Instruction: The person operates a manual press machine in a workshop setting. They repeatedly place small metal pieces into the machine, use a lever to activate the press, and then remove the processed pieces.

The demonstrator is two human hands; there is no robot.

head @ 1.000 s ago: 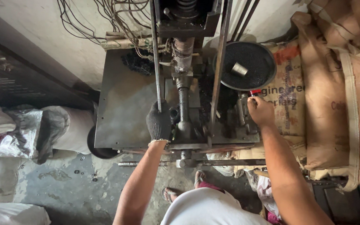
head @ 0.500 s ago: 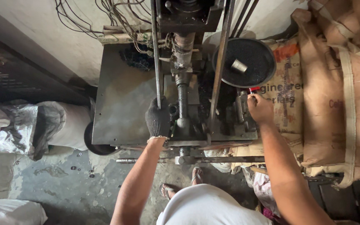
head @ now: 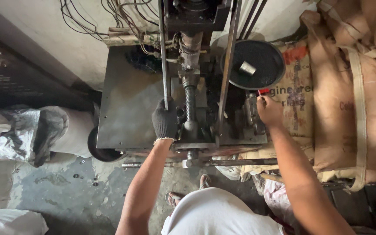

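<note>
**Head view: two hands at a small press machine**

Head-camera footage looked straight down on a dark metal press machine (head: 196,87) set against a pale wall. The left hand (head: 165,122), covered by a dark work glove, was closed around a thin upright steel rod (head: 163,56) beside the central threaded screw (head: 189,98). The right hand (head: 270,111), bare, was rested on the machine's right edge, its fingertips pinched at a small red knob (head: 263,91); how firmly the knob was gripped could not be told.

A second slanted rod (head: 227,65) stood between the two hands and partly hid the machine's middle. Just beyond the right hand, a round black tray (head: 262,69) was seen holding one small metal cylinder (head: 247,68). Tangled wires (head: 122,17) were hung above. Brown sacks (head: 353,95) were stacked at the right, and pale plastic bags (head: 18,135) were lying on the wet concrete floor (head: 66,191) at the left.
</note>
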